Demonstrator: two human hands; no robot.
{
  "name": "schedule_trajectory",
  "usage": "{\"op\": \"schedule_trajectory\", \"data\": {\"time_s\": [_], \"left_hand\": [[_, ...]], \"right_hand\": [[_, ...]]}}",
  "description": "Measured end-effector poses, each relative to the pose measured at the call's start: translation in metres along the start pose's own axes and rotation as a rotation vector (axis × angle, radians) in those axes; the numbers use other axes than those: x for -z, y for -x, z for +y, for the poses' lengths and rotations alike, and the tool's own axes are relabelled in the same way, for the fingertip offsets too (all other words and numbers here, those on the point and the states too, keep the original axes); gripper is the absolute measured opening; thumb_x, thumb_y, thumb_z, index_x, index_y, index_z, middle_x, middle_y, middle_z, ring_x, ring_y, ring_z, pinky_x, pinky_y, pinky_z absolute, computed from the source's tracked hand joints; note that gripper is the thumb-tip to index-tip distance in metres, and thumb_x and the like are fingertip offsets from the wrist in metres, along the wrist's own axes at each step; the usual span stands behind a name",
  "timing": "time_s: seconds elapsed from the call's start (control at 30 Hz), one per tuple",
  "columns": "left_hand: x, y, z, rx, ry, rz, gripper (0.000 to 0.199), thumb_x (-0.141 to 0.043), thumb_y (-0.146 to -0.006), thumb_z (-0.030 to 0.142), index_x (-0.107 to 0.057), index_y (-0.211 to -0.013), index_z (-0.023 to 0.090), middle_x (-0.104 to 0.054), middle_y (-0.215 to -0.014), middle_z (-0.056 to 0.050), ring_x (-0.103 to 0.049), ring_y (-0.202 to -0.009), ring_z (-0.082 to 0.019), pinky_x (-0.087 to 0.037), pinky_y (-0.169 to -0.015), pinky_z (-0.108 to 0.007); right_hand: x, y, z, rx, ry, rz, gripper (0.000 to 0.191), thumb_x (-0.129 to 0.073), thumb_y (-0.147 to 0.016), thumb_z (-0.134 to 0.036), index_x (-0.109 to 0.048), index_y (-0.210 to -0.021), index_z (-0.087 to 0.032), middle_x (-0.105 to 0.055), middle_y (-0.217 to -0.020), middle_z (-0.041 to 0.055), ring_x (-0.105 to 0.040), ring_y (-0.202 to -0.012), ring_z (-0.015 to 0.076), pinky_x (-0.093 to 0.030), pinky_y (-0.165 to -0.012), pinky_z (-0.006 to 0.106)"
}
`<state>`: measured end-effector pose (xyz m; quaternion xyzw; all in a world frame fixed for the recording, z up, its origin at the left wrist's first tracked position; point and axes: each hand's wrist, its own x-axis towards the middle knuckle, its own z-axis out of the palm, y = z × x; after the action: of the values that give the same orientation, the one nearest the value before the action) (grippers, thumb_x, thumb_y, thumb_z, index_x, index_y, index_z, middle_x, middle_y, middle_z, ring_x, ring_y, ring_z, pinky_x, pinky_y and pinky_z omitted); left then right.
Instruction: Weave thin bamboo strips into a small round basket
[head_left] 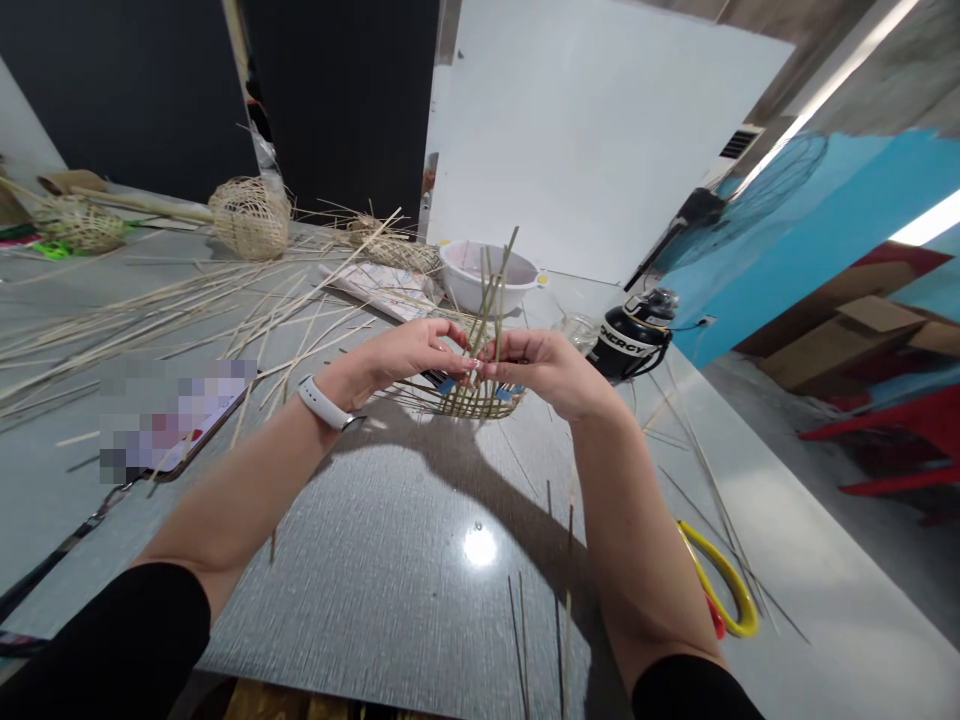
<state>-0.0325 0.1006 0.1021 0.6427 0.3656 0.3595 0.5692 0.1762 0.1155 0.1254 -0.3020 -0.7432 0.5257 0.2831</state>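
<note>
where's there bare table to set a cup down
Widest bare patch: the gray tabletop between left forearm, woven basket and short loose strips at front. A narrower one lies beyond the thin strips right of the yellow handle, toward the tabletop's edge. Crowded: back left, with long strips and a phone; behind the basket, with a white basin.

Widest passage: bare stretch of grey tabletop [390, 560] between the forearms, running from the near edge up to the woven basket [472, 403]; a few thin loose strips [568, 600] lie in its right part. At the basket, left hand [416, 350] and right hand [544, 365] close off both sides; upright strips [495, 290] obstruct entry from above. Beyond: white bowl [469, 295] blocks. Right: black bottle [628, 340] far, yellow handle [739, 585] beside the forearm. Left: phone [214, 410], scattered long strips [150, 310].
</note>
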Motion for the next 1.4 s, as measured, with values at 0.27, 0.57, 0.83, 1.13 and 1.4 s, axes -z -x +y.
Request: {"op": "schedule_trajectory", "data": {"time_s": [0.27,0.57,0.83,1.13,1.4], "left_hand": [[0.0,0.0,0.001,-0.105,0.032,-0.02,0.03,-0.071,-0.084,0.032,-0.062,-0.107,0.015,-0.072,-0.077,-0.002,-0.066,-0.074,-0.013,-0.045,-0.076,-0.028],[-0.001,0.001,0.006,-0.145,0.012,-0.001,0.017,-0.068,-0.084,0.027,-0.069,-0.092,0.012,-0.071,-0.081,-0.003,-0.064,-0.077,-0.012,-0.047,-0.08,-0.028],[-0.003,0.002,0.005,-0.133,0.023,0.053,0.018,-0.068,-0.083,0.029,-0.06,-0.091,0.015,-0.071,-0.079,-0.002,-0.065,-0.077,-0.013,-0.047,-0.08,-0.029],[-0.003,-0.002,0.002,-0.165,-0.05,0.138,0.016,-0.067,-0.079,0.025,-0.056,-0.086,0.016,-0.066,-0.076,0.001,-0.064,-0.074,-0.012,-0.045,-0.074,-0.027],[-0.009,-0.003,0.006,-0.241,-0.179,0.185,0.013,-0.063,-0.079,0.023,-0.052,-0.075,0.017,-0.057,-0.071,0.002,-0.054,-0.067,-0.01,-0.04,-0.065,-0.025]], "right_hand": [[0.005,0.002,0.001,0.003,-0.05,0.017,0.021,-0.08,-0.071,-0.031,-0.07,-0.083,-0.017,-0.074,-0.083,0.0039,-0.067,-0.083,0.0172,-0.051,-0.081,0.034],[0.005,0.003,0.001,-0.01,-0.002,0.065,0.02,-0.078,-0.072,-0.031,-0.069,-0.084,-0.018,-0.073,-0.08,0.0032,-0.064,-0.078,0.016,-0.049,-0.077,0.033],[0.0,0.001,-0.002,0.014,0.007,0.079,0.021,-0.076,-0.072,-0.033,-0.066,-0.083,-0.019,-0.072,-0.08,0.0032,-0.066,-0.079,0.017,-0.05,-0.076,0.033],[-0.001,0.001,0.0,0.021,-0.015,0.085,0.018,-0.071,-0.077,-0.031,-0.064,-0.087,-0.018,-0.074,-0.081,0.004,-0.068,-0.081,0.0163,-0.05,-0.08,0.032],[-0.006,-0.002,0.002,-0.012,0.068,0.182,0.012,-0.065,-0.078,-0.027,-0.06,-0.085,-0.019,-0.072,-0.075,0.0024,-0.064,-0.068,0.0145,-0.046,-0.064,0.029]]}}
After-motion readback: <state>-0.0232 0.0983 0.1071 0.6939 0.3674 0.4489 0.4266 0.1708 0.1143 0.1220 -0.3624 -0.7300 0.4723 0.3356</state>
